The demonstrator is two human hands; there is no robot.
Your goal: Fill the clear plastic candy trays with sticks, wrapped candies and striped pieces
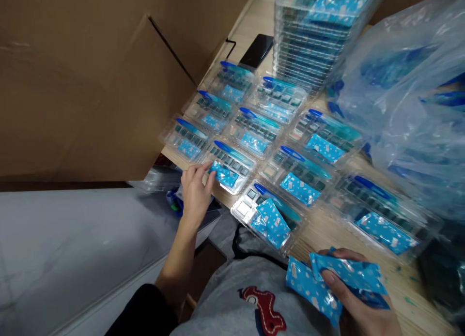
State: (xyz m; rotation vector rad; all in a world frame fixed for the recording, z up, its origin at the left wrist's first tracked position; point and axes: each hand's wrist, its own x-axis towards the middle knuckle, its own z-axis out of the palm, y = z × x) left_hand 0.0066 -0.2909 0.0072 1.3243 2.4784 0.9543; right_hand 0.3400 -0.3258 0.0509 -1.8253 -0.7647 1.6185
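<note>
My left hand point(195, 193) reaches to the near edge of a clear plastic tray point(238, 185). Its thumb and forefinger pinch the left end of a blue white-dotted packet point(225, 176) lying in that tray. Low on the right, my right hand point(358, 297) grips several similar blue packets point(345, 273), fanned out over the table's near side. Between the hands, another clear tray point(240, 207) holds two crossed packets point(272, 222). Each tray in the rows has a blue-and-turquoise pen-like stick point(234, 152) and small square pieces in compartments.
A tall stack of filled trays point(308, 45) stands at the back beside a black phone point(257, 50). A large translucent bag point(410, 113) of blue items bulges on the right. Brown cardboard point(90, 84) walls off the left. The wooden table point(327, 234) ends near my grey apron point(225, 297).
</note>
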